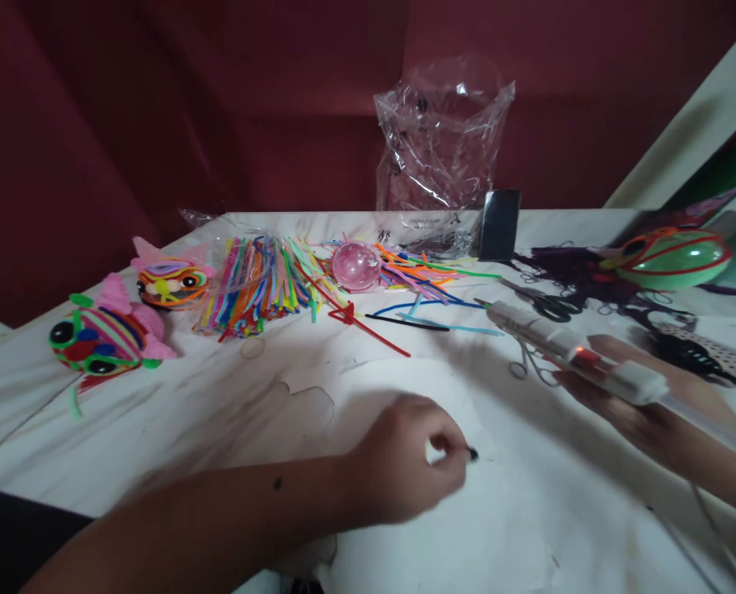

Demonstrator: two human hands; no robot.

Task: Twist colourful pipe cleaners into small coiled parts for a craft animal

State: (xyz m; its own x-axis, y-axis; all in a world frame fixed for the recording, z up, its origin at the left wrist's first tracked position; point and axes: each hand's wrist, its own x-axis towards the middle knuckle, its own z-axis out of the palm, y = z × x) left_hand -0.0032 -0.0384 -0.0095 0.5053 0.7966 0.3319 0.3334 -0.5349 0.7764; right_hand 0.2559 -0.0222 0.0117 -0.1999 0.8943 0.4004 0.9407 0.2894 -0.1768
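Observation:
My left hand point(408, 454) rests low on the white table point(232, 412), fingers pinched together on a small black piece point(472, 454) at its fingertips. My right hand point(628, 404) lies palm up at the right, with a white glue gun point(566, 342) lying across its stretched fingers, nozzle pointing left and a red light glowing on its body. A pink clear ball point(356, 266) sits among coloured pipe cleaners point(269, 276) farther back. Scissors point(547, 304) lie behind the glue gun.
Two stuffed pipe-cleaner fish point(99, 338) point(171, 280) lie at the left. A green ball wrapped in red wire point(674, 257) sits at the far right. A crumpled clear plastic bag point(439, 144) and a dark small box point(499, 224) stand at the table's back edge.

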